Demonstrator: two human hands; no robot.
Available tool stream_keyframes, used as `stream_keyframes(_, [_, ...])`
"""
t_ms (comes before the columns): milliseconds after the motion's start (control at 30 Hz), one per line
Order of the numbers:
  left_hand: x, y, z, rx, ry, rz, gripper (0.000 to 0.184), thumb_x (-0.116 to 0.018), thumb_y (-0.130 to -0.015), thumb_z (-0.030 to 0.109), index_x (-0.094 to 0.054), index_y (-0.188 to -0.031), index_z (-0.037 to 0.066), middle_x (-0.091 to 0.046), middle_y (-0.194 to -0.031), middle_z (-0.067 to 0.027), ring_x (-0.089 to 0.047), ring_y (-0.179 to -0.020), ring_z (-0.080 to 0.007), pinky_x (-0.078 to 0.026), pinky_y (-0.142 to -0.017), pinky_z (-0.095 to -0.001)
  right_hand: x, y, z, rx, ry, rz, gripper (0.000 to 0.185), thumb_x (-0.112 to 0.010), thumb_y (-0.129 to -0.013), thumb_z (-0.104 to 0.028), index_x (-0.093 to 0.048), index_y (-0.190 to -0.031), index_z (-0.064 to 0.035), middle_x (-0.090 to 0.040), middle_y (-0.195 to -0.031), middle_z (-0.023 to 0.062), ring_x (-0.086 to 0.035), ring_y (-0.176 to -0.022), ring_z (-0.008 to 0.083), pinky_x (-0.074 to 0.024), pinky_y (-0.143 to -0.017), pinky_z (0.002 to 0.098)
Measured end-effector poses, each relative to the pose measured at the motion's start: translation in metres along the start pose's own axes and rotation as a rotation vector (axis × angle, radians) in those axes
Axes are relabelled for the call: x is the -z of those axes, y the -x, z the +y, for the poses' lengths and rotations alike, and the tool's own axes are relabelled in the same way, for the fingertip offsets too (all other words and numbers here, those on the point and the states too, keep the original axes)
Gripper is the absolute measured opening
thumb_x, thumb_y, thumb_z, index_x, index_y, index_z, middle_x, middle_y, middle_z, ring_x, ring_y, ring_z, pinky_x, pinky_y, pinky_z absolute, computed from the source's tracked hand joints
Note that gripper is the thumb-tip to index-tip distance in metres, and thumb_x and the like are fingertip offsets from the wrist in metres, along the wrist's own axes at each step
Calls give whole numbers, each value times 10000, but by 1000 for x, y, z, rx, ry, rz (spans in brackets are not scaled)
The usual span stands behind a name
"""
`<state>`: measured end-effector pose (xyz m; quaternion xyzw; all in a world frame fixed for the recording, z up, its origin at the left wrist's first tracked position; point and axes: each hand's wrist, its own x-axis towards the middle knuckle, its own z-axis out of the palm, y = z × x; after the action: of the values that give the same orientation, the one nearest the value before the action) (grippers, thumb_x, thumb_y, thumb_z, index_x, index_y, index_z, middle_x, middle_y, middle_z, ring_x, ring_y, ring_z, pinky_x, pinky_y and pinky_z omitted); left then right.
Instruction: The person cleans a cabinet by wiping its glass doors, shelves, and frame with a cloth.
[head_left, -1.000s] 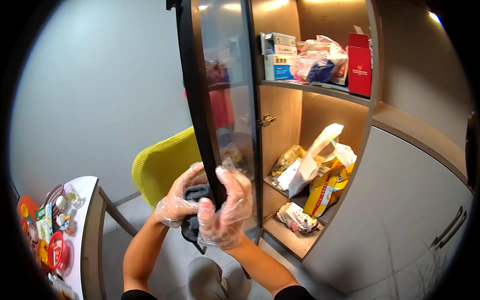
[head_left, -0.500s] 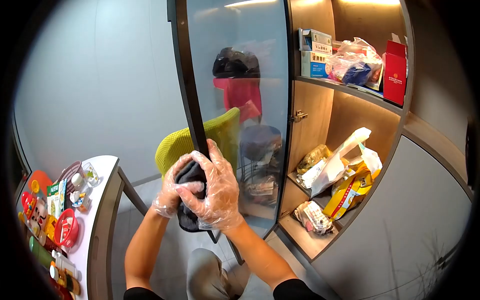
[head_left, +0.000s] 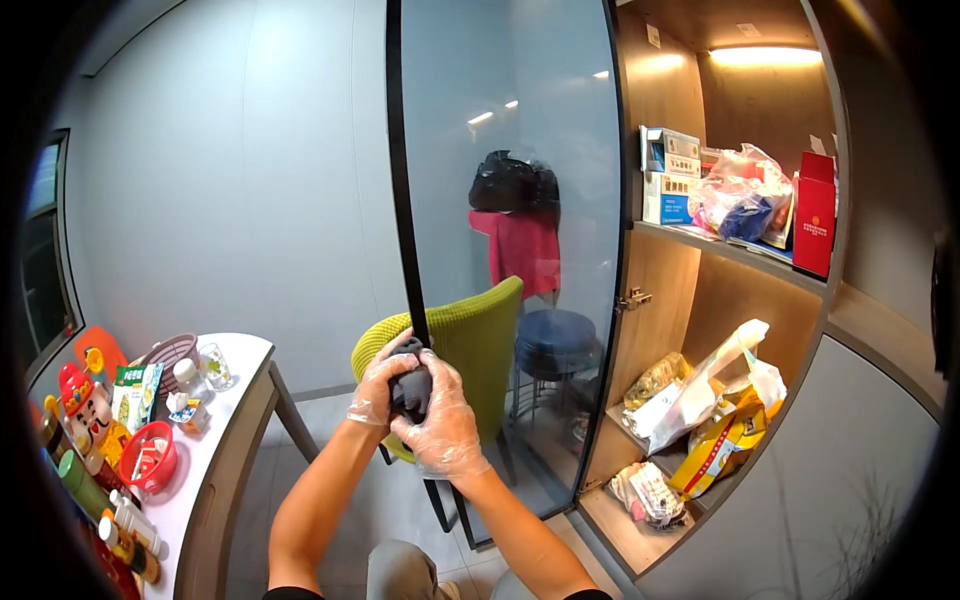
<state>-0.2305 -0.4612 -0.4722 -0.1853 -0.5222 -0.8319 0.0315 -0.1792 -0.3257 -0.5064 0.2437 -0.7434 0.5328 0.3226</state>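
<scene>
Both my hands wear clear plastic gloves and are closed around a bunched dark grey cloth (head_left: pixel 410 392). My left hand (head_left: pixel 374 392) grips its left side, and my right hand (head_left: pixel 446 430) presses it from the right. The cloth sits at the black-framed edge of an open glass cabinet door (head_left: pixel 560 190), just below where the upright frame meets my fingers. Whether the cloth wraps around the frame is hidden by my hands. A yellow-green chair (head_left: pixel 490 330) stands right behind them.
On the right, an open lit cabinet (head_left: pixel 735 265) holds boxes, plastic bags and a yellow packet (head_left: pixel 730 440). At left, a white table (head_left: pixel 240 352) carries a red basket (head_left: pixel 148 458), bottles and packets. A blue stool (head_left: pixel 556 340) shows through the glass.
The view has tilted up, so the cabinet and table appear lower. The cloth, previously hanging longer beneath my hands, is now squeezed into a tighter bunch.
</scene>
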Motion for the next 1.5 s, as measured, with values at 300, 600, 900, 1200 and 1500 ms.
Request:
stream_keyframes(300, [-8, -33, 24, 24, -675, 162, 645, -674, -1005, 460, -563, -1412, -28, -654, -1353, -153, -661, -1175, -280, -522, -1032, -398, 30, -33, 34, 184, -82, 579, 743, -828, -719, -30, -480, -1376, -32, -548, -1298, 179, -593, -1220, 383, -489, -1073, 454])
stream_keyframes(600, [-9, -139, -12, -654, -1208, 485, 496, -611, -1025, 356, -477, -1325, -16, -684, -839, -327, -649, -785, -560, -494, -684, -638, 40, -169, 17, 783, 512, 436, 795, -745, -806, -44, -459, -1545, 19, -511, -1541, 242, -461, -1466, 420, -356, -1234, 499])
stream_keyframes(900, [-17, -135, -2, -652, -1127, 446, 402, -582, -1050, 378, -485, -1055, -13, -616, -702, -325, -616, -685, -550, -476, -618, -613, 73, -317, 1, 1057, 919, 465, 559, -548, -895, 23, -572, -1454, 15, -604, -1457, 228, -560, -1387, 391, -442, -1189, 465])
stream_keyframes(1200, [-20, -129, -9, -746, -987, 427, 431, -605, -1045, 351, -515, -1053, -71, -485, -612, -284, -519, -590, -499, -407, -575, -553, 176, -404, 33, 234, 577, 1074, 416, -577, -997, -174, -586, -1278, 133, -600, -1387, 286, -541, -1354, 406, -401, -1187, 459])
stream_keyframes(1500, [-14, -139, -10, -742, -1015, 449, 361, -648, -1013, 318, -506, -990, -13, -575, -655, -321, -587, -669, -562, -454, -611, -608, 63, -330, -15, 1077, 722, 308, 727, -649, -775, -60, -541, -1491, 15, -470, -1586, 262, -432, -1474, 468, -323, -1259, 522])
